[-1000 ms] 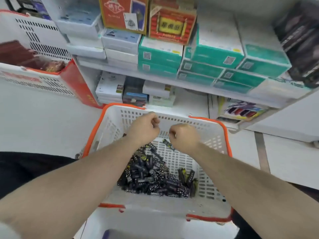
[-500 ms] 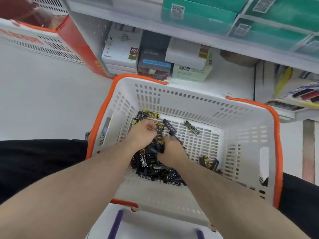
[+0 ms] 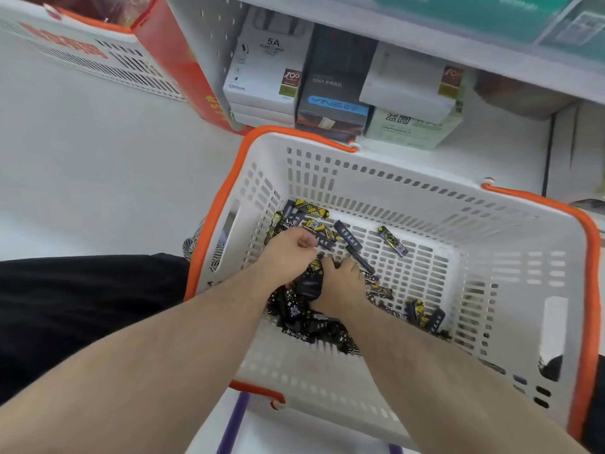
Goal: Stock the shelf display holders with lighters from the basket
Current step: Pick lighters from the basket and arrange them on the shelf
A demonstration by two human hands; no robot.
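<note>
A white basket [image 3: 376, 178] with an orange rim sits in front of me on the floor. Several slim black and yellow lighters [image 3: 391, 240] lie in it, most heaped at the near left. Both hands are down inside the basket on that heap. My left hand [image 3: 289, 249] has its fingers curled over lighters at the far side of the pile. My right hand [image 3: 340, 283] grips a black lighter [image 3: 311, 285] in the pile. Its fingertips are hidden among the lighters. No display holder is in view.
A white shelf [image 3: 458, 37] with boxed goods [image 3: 265, 73] stands just behind the basket. A second white basket [image 3: 108, 60] and a red box [image 3: 176, 57] sit at the far left. My dark trouser leg [image 3: 82, 309] lies left of the basket. A purple-handled basket [image 3: 234, 421] is below.
Both hands dropped from the basket's far rim down into the lighter pile, and the view tilted downward. In the last half second the hands shifted only slightly among the lighters.
</note>
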